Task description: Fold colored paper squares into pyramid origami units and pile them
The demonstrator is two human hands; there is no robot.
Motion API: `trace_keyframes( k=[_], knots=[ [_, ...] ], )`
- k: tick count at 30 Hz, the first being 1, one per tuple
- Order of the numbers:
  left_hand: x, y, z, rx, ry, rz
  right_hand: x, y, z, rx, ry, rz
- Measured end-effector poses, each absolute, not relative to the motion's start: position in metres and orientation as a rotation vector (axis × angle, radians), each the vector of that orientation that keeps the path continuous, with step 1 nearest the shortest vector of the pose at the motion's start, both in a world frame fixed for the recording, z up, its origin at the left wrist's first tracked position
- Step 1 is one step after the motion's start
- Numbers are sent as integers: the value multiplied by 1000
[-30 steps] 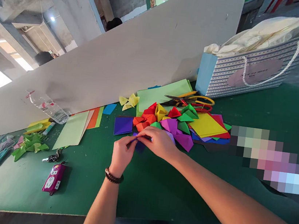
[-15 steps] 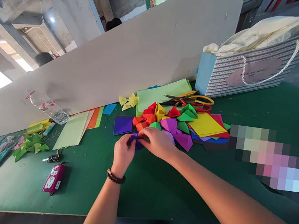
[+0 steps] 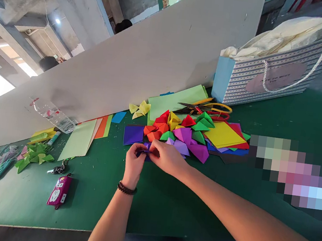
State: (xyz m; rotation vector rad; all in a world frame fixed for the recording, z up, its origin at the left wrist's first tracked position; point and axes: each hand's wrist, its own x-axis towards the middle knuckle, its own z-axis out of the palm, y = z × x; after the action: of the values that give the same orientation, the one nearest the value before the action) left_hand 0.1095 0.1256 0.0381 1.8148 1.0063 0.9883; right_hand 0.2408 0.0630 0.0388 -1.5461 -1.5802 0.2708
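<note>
A small folded piece of violet paper point(image 3: 147, 146) is pinched between the left hand point(image 3: 134, 164) and the right hand point(image 3: 166, 157), with both grips closed on it and the hands brought together, though its creases are mostly hidden behind them. The paper is held over a green work table point(image 3: 166, 212), just in front of a heap of folded coloured paper triangles point(image 3: 184, 135) and just beside a flat violet paper square point(image 3: 133, 134). Such a small piece is best handled with its edges lined up before any crease is pressed, and with the pinch kept close to the fold so that slipping is prevented
</note>
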Motion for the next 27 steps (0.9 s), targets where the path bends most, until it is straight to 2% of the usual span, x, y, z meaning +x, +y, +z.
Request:
trace_keyframes(
  k=[12, 19, 27],
  knots=[
    [108, 121, 43, 1877, 960, 1097, 245, 62, 39, -1500, -1565, 104],
    [101, 124, 50, 1950, 1004, 1047, 253, 63, 47, -1359, -1461, 405],
    [101, 122, 54, 2033, 1012, 906, 255, 65, 42, -1315, -1482, 314]
  ],
)
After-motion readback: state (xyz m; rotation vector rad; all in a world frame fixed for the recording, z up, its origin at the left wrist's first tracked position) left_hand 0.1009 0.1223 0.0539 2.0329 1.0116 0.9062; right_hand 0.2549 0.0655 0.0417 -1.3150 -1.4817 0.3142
